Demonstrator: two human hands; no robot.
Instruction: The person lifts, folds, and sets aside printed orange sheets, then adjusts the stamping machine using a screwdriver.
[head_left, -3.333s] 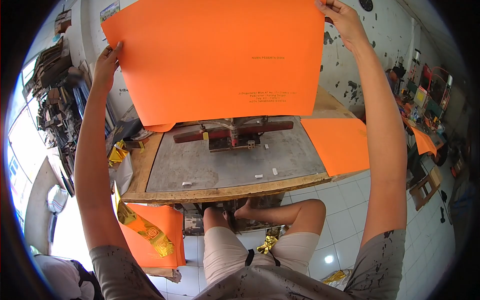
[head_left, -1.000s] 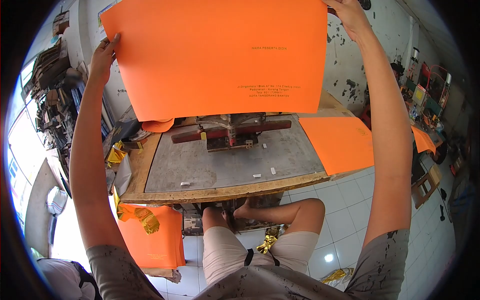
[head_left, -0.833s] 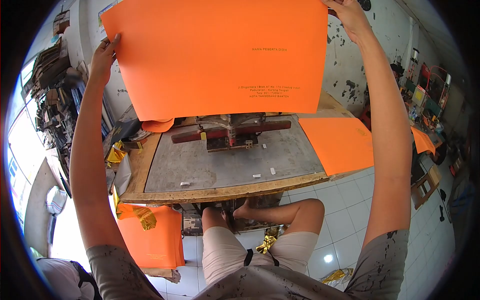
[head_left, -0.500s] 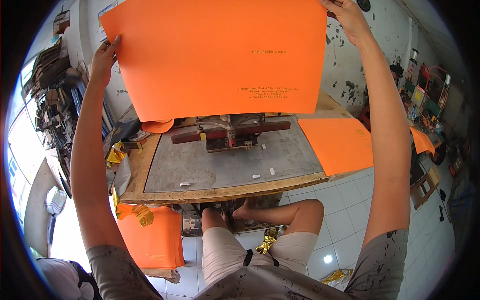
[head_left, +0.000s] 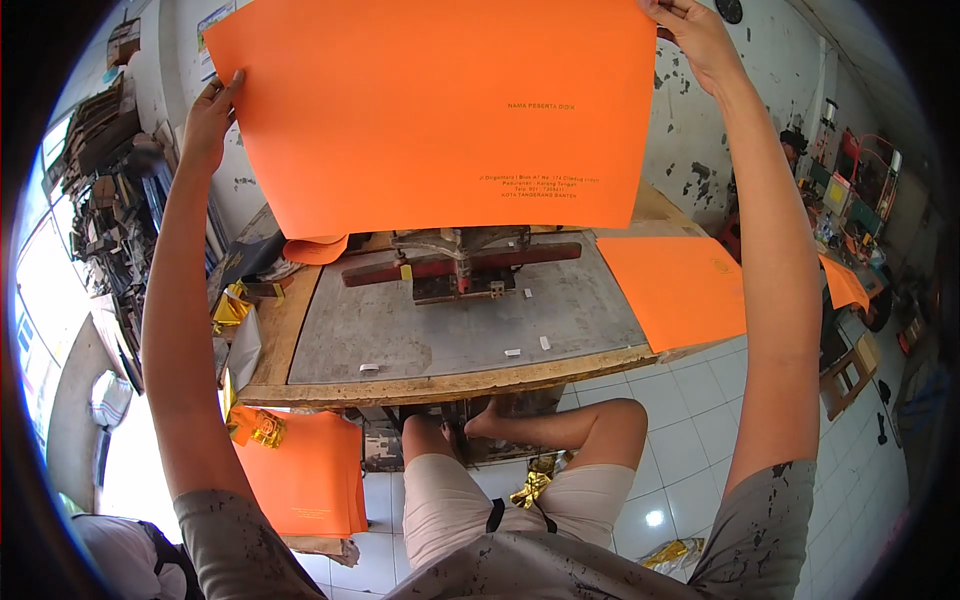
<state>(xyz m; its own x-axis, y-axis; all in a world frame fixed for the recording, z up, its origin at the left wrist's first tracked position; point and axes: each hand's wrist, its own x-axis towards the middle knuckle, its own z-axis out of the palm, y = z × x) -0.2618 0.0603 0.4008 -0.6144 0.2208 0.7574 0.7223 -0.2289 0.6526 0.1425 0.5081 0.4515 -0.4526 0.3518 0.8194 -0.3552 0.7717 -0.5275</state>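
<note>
Pinching the orange sheet (head_left: 430, 130) by opposite side edges, the left hand (head_left: 206, 125) and right hand (head_left: 702, 50) hold it spread, presumably so its lettering (head_left: 540, 106) faces the wearer. It hangs between both grips, mostly lower than the right one, raised above the counter (head_left: 450, 350); another orange sheet (head_left: 675, 290) lies at the right.

Orange sheet (head_left: 430, 120), grey plate (head_left: 450, 345), gold foil (head_left: 534, 482)
</note>
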